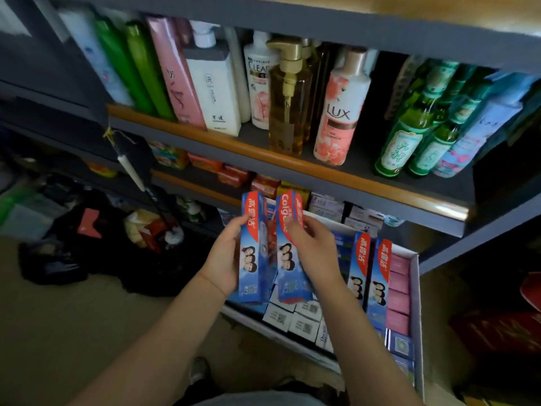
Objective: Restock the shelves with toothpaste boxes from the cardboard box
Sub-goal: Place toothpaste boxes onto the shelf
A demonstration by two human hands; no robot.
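The left hand [225, 259] grips one blue-and-red toothpaste box [254, 247] upright, fingers curled round its left edge and thumb on the front face. The right hand [314, 250] holds a second toothpaste box [288, 259] upright just beside the first, fingers curled over its front face near the red band; the two held boxes stand side by side and appear to touch along their long edges. Both are raised above the near-left part of the open cardboard box [417, 288], which sits below the lower shelf [322, 183]. Inside the cardboard box, two more toothpaste boxes of the same print [371, 276] stand upright near the right wall, pink packets [398, 294] are stacked in a column against that wall, white cartons [295, 317] lie along the near-left edge, and small blue cartons [401, 347] fill the near-right corner. The lower shelf carries red and orange packets [231, 174] at its left and white cartons at its right. The upper shelf [205, 133] carries a row of upright bottles, among them a pink-and-white bottle [339, 112], an amber pump bottle [288, 104] and green glass bottles [409, 133] toward the right end.
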